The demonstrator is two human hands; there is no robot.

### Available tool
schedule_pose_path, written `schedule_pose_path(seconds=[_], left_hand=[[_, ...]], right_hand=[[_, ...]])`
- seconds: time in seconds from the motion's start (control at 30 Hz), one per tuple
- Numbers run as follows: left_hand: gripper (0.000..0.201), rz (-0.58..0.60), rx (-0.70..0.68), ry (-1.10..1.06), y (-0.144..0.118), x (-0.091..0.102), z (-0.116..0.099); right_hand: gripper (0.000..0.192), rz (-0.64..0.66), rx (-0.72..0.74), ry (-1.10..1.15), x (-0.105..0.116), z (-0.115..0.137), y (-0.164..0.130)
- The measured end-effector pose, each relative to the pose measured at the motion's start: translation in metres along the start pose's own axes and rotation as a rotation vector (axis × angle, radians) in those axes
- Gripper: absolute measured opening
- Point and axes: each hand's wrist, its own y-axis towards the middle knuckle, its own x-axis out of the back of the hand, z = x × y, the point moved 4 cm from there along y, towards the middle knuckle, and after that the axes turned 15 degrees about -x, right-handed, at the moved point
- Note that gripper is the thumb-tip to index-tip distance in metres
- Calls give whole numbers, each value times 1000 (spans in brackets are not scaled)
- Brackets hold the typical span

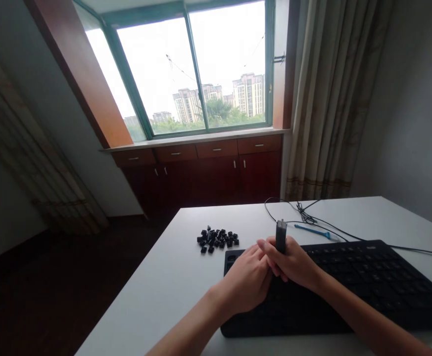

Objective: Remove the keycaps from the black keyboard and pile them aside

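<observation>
My right hand (293, 258) is closed around a short black keycap puller (281, 237), held upright with its metal end pointing up. My left hand (251, 277) is closed against the right one, and the fingers of both meet below the puller. What the left fingers pinch, if anything, is hidden. Beneath both hands lies a black keyboard (364, 277); part of its key area is covered by the hands and forearms. To the left of the hands, on the white table (156, 291), sits a loose pile of small black keycaps (217, 239).
A blue brush-like tool (312, 231) lies behind the keyboard. Thin black cable (307, 215) is coiled at the table's back and runs off to the right. Beyond the table stand a dark red cabinet (208, 178), a window and curtains (323, 123).
</observation>
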Motion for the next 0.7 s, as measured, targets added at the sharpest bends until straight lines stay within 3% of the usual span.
schedule_pose_path(seconds=[0.17, 0.37, 0.7], left_hand=[[23, -4, -7, -47, 7, 0, 4], [31, 15, -14, -126, 15, -8, 11], [29, -47, -79, -111, 11, -7, 3]], right_hand=[[57, 116, -64, 84, 0, -3, 2], [55, 131, -107, 122, 2, -9, 4], [51, -137, 36, 125, -5, -20, -3]])
